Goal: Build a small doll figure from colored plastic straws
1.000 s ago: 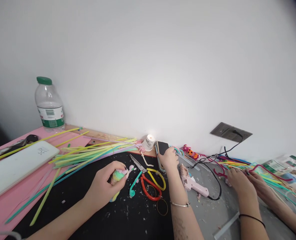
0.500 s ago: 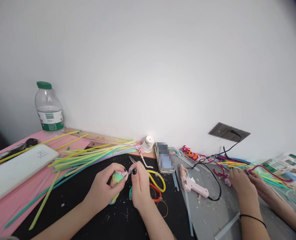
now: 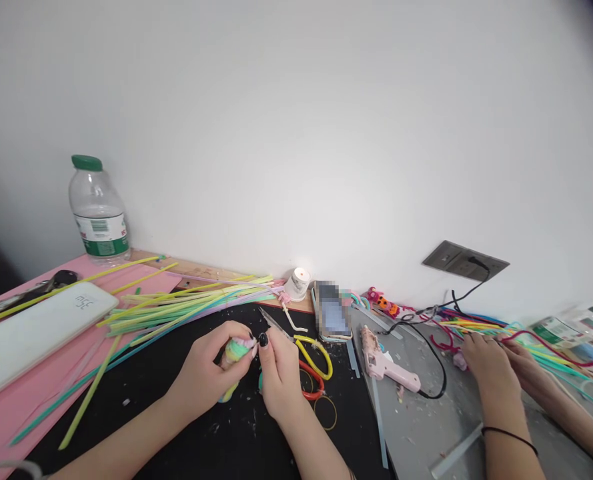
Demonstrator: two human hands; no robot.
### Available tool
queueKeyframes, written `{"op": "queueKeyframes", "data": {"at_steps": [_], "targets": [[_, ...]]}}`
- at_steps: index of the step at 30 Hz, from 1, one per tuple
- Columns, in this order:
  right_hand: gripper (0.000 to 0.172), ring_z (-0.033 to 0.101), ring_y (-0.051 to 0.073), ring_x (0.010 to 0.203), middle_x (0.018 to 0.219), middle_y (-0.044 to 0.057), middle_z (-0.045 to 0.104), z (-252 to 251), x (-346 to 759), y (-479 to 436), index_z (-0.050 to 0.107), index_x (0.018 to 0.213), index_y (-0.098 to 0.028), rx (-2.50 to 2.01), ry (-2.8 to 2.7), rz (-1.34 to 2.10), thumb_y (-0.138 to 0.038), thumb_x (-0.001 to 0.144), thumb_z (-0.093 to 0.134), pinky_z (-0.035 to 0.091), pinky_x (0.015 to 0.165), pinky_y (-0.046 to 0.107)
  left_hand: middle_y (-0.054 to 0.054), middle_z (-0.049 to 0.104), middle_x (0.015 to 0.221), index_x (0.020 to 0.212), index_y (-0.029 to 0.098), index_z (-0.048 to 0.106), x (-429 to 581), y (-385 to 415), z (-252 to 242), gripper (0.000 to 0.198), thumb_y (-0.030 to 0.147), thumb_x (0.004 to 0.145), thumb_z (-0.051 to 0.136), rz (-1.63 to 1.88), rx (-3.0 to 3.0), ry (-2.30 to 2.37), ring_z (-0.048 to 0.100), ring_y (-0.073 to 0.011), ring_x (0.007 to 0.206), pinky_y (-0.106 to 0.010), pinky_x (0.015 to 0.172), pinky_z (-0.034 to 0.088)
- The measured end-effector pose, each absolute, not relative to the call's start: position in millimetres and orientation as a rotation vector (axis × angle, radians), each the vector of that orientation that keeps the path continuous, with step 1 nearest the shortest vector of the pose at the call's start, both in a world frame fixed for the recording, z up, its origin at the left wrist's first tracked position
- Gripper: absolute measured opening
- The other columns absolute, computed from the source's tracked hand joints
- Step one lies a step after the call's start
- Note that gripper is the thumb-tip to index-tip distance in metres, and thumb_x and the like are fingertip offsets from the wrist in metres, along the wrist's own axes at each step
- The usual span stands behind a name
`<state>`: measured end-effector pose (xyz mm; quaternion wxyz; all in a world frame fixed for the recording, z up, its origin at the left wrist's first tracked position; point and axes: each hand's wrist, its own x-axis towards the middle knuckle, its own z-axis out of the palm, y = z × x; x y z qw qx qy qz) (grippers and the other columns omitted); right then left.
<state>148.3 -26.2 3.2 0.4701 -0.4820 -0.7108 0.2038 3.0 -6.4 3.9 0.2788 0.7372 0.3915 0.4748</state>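
1. Left hand (image 3: 209, 370) curls around a pastel fuzzy piece (image 3: 237, 351), thumb and fingers pinching it just above the black part of the surface (image 3: 196, 447).
2. Right hand (image 3: 282, 377) comes in beside the piece's right end, its thumb and forefinger drawn close together; whether they grip a bit of it, I cannot tell.
3. Scissors (image 3: 317, 345) with one yellow and one red handle lie just behind and beside the right hand, partly covered by it; a thin ring (image 3: 335, 415) lies near the red handle.
4. Farther back, a small white cup (image 3: 297, 285) sits close to the wall, with a phone (image 3: 334, 313) beside it.
5. To the left, a bundle of fuzzy sticks (image 3: 186, 312) in yellow, green and lilac spreads toward a pink sheet (image 3: 1, 427), on which a white power bank (image 3: 46, 337) rests; a green-capped bottle (image 3: 101, 217) stands upright beyond.
6. To the right, a pink glue gun (image 3: 390, 372) lies on its side, and past it another person's hands (image 3: 491, 367) work near a dark red strand (image 3: 551, 348).
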Motion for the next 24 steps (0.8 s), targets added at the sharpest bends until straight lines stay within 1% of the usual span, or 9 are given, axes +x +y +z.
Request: {"op": "queueKeyframes", "data": {"at_steps": [8,17,20,24], "targets": [[0.032,0.035,0.011,0.060,0.065,-0.003,0.037,2.1,146.5,-27.1,0.031,0.066,-0.020,-1.175,-1.648,0.627,-0.029,0.096,0.033,0.025,0.057,0.026,-0.004,0.065,0.089,0.085,0.020,0.054,2.7,-4.6,1.5,0.008,0.022,0.079,0.060,1.282,1.980,1.049,0.063,-0.0172,0.077,-0.026,0.070,0.049],[0.035,0.030,0.011,0.059,0.063,-0.005,0.032,-3.6,141.9,-25.7,0.033,0.066,-0.020,-1.155,-1.456,0.874,-0.037,0.097,0.033,0.024,0.054,0.025,-0.004,0.064,0.088,0.084,0.020,0.052,3.9,-4.7,1.8,0.006,0.021,0.080,0.057,1.277,1.960,1.021,0.063,-0.0161,0.076,-0.026,0.069,0.050],[0.036,0.030,0.011,0.060,0.063,-0.004,0.032,-1.1,142.9,-23.0,0.034,0.066,-0.020,-1.143,-1.467,0.896,-0.038,0.097,0.034,0.024,0.055,0.025,-0.003,0.064,0.088,0.085,0.020,0.052,3.5,-4.9,2.5,0.006,0.021,0.081,0.056,1.251,1.938,1.026,0.062,-0.0156,0.074,-0.026,0.069,0.050],[0.036,0.030,0.011,0.059,0.062,-0.005,0.033,3.7,146.1,-20.8,0.035,0.066,-0.020,-1.088,-1.494,0.892,-0.039,0.096,0.034,0.024,0.055,0.025,-0.004,0.064,0.088,0.089,0.020,0.054,3.0,-4.9,2.3,0.009,0.023,0.080,0.056,1.218,1.921,1.054,0.062,-0.0174,0.077,-0.027,0.068,0.049]]}}
